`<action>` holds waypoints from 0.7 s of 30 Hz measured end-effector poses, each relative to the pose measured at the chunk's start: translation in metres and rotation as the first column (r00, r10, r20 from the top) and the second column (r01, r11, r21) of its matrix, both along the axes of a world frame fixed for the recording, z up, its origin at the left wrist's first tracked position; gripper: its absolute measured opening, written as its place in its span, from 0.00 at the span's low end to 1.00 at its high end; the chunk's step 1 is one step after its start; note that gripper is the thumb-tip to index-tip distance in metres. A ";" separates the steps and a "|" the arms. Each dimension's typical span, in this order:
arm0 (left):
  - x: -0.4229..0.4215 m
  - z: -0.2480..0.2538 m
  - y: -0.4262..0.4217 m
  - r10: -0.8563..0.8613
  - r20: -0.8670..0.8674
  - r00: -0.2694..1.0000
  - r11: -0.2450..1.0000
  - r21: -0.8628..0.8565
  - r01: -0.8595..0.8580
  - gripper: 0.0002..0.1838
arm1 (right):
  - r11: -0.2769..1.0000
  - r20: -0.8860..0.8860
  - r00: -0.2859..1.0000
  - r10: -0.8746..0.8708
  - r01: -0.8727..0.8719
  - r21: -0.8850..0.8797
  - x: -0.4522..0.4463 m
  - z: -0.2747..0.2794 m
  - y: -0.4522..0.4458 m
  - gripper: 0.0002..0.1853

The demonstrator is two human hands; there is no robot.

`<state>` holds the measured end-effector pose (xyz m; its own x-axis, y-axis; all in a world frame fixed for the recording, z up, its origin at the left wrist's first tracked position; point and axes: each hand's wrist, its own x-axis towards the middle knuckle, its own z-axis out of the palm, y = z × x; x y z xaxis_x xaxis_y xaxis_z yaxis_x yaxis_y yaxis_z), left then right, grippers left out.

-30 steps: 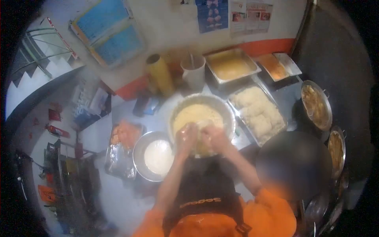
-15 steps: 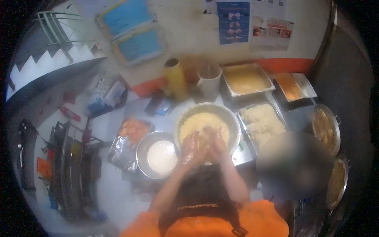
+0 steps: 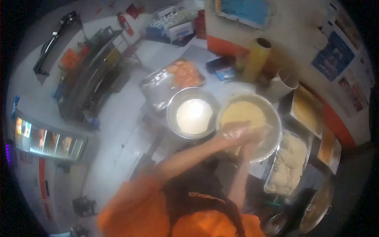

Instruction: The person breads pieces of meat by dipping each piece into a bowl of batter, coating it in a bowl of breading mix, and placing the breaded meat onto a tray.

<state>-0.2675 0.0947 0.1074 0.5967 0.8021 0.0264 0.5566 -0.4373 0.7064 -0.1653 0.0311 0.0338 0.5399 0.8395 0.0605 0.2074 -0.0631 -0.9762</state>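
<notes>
A large metal bowl (image 3: 276, 132) holds a layer of pale yellow, crumb-like powder (image 3: 244, 111). Inside its rim, my left hand (image 3: 235, 129) is curled and coated with powder. My right hand (image 3: 252, 141) meets it from the near side, and the two are pressed together over the powder. Blur and the overlapping fingers hide whatever lies between them. Left of this bowl, almost touching it, stands a smaller metal bowl (image 3: 172, 122) with a white substance (image 3: 194, 116) in it. Behind that, a tray (image 3: 152, 93) carries orange-pink pieces, apparently raw meat (image 3: 184, 74), beside clear plastic film.
To the right sits a tray of pale crumbly mass (image 3: 287, 164), with a deep pan of yellow contents (image 3: 306, 112) behind it. A white jug (image 3: 281, 87), a yellow roll (image 3: 257, 59) and a dark phone-like object (image 3: 218, 64) line the wall. Round pans (image 3: 318, 207) stand at lower right.
My view has swung left, so the bowls and trays sit further right and turned. My hands, earlier side by side in the powder, now overlap at the bowl's near side.
</notes>
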 end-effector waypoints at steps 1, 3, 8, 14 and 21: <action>0.001 -0.017 0.003 0.017 -0.001 1.000 1.000 -0.014 -0.017 0.23 | 0.999 0.104 0.994 -0.033 0.036 -0.023 -0.005 0.004 0.000 0.29; 0.003 -0.052 0.006 0.065 0.097 0.993 0.998 0.004 -0.065 0.20 | 0.991 0.292 0.947 -0.133 0.126 0.044 -0.019 0.011 0.001 0.26; -0.010 -0.022 -0.017 -0.118 0.189 0.975 0.986 -0.094 0.137 0.15 | 0.968 0.174 0.953 -0.250 0.240 0.073 -0.016 -0.022 0.000 0.25; -0.062 -0.003 -0.006 -0.330 0.115 0.937 0.941 -0.040 0.336 0.13 | 0.804 -0.336 0.813 -0.475 0.556 0.209 0.004 -0.015 0.032 0.25; -0.229 -0.058 0.202 -0.074 0.067 0.995 0.994 0.085 0.069 0.15 | 0.872 0.438 0.759 -0.481 0.364 0.327 0.030 -0.013 0.007 0.20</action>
<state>-0.4967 0.2970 0.0492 0.6467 0.7508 0.1346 0.4723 -0.5328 0.7022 -0.1350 0.0381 0.0211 0.6832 0.4668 0.5616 0.6609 -0.0682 -0.7474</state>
